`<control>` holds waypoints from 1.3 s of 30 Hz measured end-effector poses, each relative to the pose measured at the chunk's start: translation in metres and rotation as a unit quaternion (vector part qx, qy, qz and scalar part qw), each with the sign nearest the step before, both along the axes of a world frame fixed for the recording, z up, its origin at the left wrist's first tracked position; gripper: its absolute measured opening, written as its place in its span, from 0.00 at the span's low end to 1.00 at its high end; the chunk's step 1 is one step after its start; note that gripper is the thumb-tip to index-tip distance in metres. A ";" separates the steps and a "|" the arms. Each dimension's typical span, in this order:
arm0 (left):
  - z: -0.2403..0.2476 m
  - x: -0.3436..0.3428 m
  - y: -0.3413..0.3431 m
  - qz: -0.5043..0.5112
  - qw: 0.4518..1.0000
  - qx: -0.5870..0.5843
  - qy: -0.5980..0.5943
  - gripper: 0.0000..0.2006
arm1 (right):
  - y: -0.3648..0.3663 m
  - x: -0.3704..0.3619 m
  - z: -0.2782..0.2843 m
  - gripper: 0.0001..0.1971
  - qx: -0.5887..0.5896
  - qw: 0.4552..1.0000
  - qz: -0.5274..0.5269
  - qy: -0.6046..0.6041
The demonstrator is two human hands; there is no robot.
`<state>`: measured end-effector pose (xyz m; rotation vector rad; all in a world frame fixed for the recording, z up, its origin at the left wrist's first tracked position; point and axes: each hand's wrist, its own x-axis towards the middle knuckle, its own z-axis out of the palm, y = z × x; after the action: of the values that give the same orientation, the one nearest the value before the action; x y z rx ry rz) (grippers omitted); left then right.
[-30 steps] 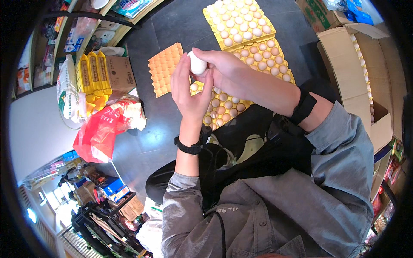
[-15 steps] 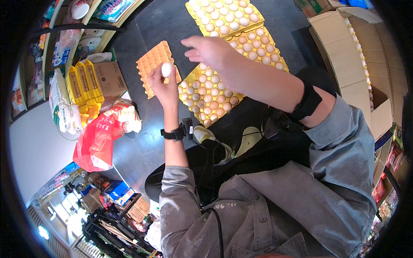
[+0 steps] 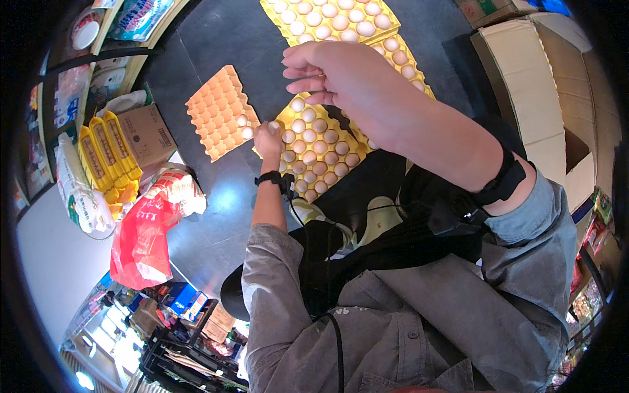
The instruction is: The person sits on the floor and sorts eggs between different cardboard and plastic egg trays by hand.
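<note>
My left hand (image 3: 266, 140) is at the left edge of the near yellow egg tray (image 3: 354, 145), its fingers closed around a pale egg (image 3: 274, 125). Just left of it lies an orange egg tray (image 3: 216, 111); two eggs (image 3: 247, 133) sit at its right side and the other visible cups hold nothing. Above the yellow trays hovers my right hand (image 3: 321, 73), fingers apart and slightly bent, with nothing visible in it. My right forearm hides part of the yellow trays. Rows of white and brownish eggs (image 3: 309, 157) fill the near yellow tray.
Another yellow tray of eggs (image 3: 327, 19) lies farther off. On the left are a red plastic bag (image 3: 147, 239), yellow cartons (image 3: 108, 157), a cardboard box (image 3: 145, 134) and shelves. A large open cardboard box (image 3: 524, 85) stands at right.
My left hand has moved from over the orange tray to the yellow tray's left edge. Two eggs now show in the orange tray. My right hand stays raised, and the view has shifted slightly.
</note>
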<state>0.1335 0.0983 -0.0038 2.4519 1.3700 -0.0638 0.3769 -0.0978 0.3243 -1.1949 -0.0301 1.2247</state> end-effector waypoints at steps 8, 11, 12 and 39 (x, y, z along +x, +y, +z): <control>-0.030 -0.001 0.004 0.063 0.998 -0.005 -0.009 0.21 | 0.006 0.014 -0.002 0.17 -0.013 1.000 -0.004 0.001; -0.036 0.001 0.002 0.049 0.999 0.022 0.004 0.21 | 0.004 0.015 -0.001 0.16 -0.003 1.000 -0.007 0.007; -0.039 -0.003 0.004 0.053 0.998 0.016 0.016 0.21 | 0.004 0.015 0.000 0.16 0.003 1.000 -0.006 0.011; -0.033 0.083 -0.023 -0.234 0.972 -0.021 -0.005 0.26 | -0.011 0.029 0.003 0.21 -0.014 1.000 -0.005 -0.006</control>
<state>0.2165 0.0753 -0.0365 2.6795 0.7508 -0.1883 0.4061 -0.1085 0.3274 -1.2243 -0.0159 1.2123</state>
